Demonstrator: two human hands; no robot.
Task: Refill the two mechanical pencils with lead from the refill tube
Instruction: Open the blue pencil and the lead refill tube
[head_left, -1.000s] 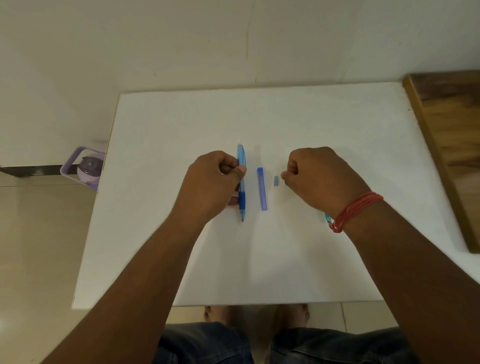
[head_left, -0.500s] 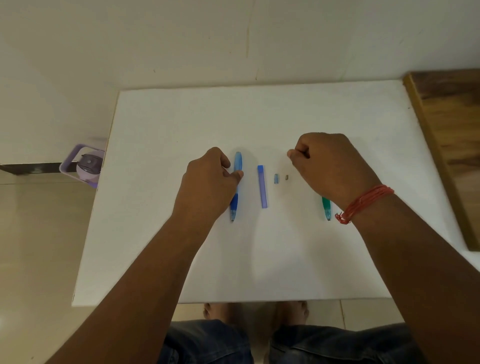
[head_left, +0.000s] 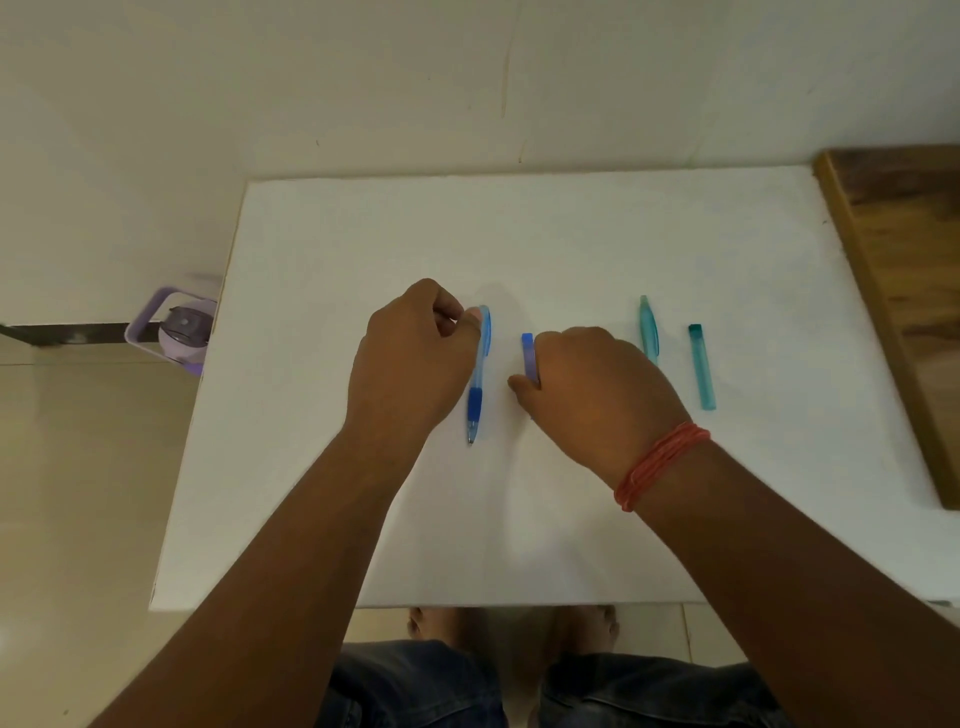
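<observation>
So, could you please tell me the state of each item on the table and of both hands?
Blue mechanical pencil: flat on the table, tip toward the person.
Blue refill tube: flat, partly covered.
Teal mechanical pencil: flat, untouched.
Teal refill tube: flat, untouched.
Left hand: fingertips at the blue pencil's far end.
Right hand: closing around the blue tube.
</observation>
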